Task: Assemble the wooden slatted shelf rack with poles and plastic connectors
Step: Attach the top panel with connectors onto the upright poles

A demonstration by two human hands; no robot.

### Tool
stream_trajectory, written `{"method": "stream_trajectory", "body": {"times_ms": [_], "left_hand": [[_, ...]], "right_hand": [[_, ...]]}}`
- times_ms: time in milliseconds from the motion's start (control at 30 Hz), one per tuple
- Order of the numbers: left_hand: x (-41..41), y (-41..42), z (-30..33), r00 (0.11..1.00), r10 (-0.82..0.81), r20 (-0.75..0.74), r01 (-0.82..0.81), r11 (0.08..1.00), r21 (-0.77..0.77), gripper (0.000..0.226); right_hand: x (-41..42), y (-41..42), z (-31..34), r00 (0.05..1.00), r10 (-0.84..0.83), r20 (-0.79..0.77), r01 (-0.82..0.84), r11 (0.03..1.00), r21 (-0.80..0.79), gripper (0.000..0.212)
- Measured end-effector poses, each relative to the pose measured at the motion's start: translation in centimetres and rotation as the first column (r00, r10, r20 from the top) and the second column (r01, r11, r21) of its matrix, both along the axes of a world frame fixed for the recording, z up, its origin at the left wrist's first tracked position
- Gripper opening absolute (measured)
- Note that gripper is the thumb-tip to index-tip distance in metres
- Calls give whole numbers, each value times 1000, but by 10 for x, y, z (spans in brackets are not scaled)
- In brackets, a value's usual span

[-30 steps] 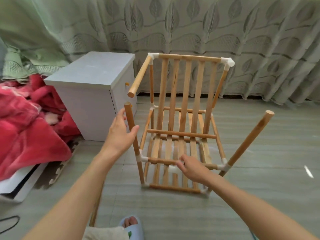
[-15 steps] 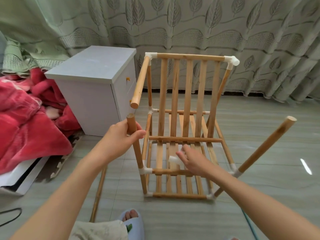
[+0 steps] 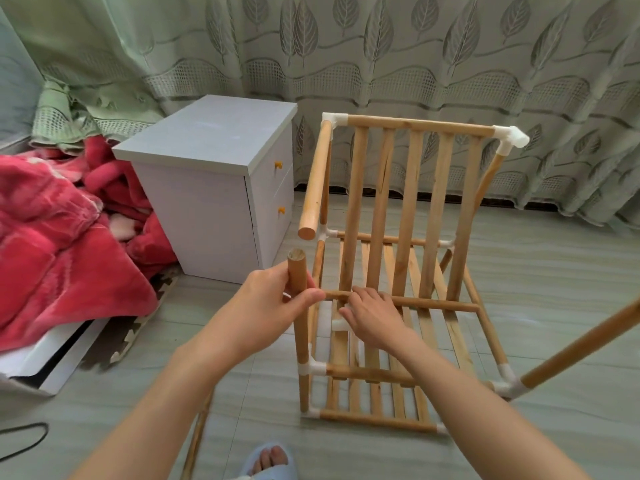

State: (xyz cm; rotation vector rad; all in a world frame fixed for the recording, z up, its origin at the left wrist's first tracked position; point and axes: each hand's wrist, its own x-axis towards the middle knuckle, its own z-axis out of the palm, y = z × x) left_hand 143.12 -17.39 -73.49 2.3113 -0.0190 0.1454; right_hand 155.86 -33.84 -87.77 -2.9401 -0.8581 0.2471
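— What does the left hand (image 3: 273, 299) hold?

— It grips an upright wooden pole (image 3: 300, 306) near its top, at the front left corner of the slatted rack (image 3: 408, 271), which lies tipped on the floor (image 3: 554, 271) beside a white cabinet (image 3: 214, 188).

— And the right hand (image 3: 374, 317)?

— It reaches between the slats, apparently pinching a white connector (image 3: 337, 324); blur hides the grip.
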Motion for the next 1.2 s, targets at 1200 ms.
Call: {"method": "stream_trajectory", "body": {"times_ms": [1200], "left_hand": [[-15, -16, 35, 912, -27, 410, -128, 929, 347, 86]], "right_hand": [[-94, -37, 160, 996, -45, 77, 13, 930, 367, 50]]}}
